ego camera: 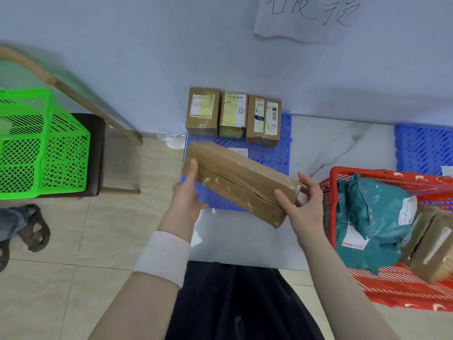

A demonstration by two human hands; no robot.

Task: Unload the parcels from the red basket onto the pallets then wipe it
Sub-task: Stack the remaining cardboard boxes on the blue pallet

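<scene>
**Long parcel held over the blue pallet, red basket still loaded**

The blue pallet (pixel 272 155) lies straight ahead of the hands, its far edge against the wall. Its near half, under the hands, is bare. A second blue pallet (pixel 421 146) sits beyond the right hand, with a strip of pale floor between the two. The red basket (pixel 329 217) stands just beside the right wrist, its left wall close to the forearm. It holds a teal bag (pixel 375 217) and a brown box (pixel 431 244). Well off past the left hand, a green basket (pixel 49 155) rests on a dark stool (pixel 98 148).

The long brown parcel (pixel 240 182) is tilted, with its left end farther away. It is held in the air above the pallet. The left hand (pixel 187 192) grips its left end with the thumb up the end face. The right hand (pixel 301 202) clasps the right end, fingers wrapped over the corner. Three small boxes (pixel 232 115) stand touching in a row along the pallet's far edge.
</scene>
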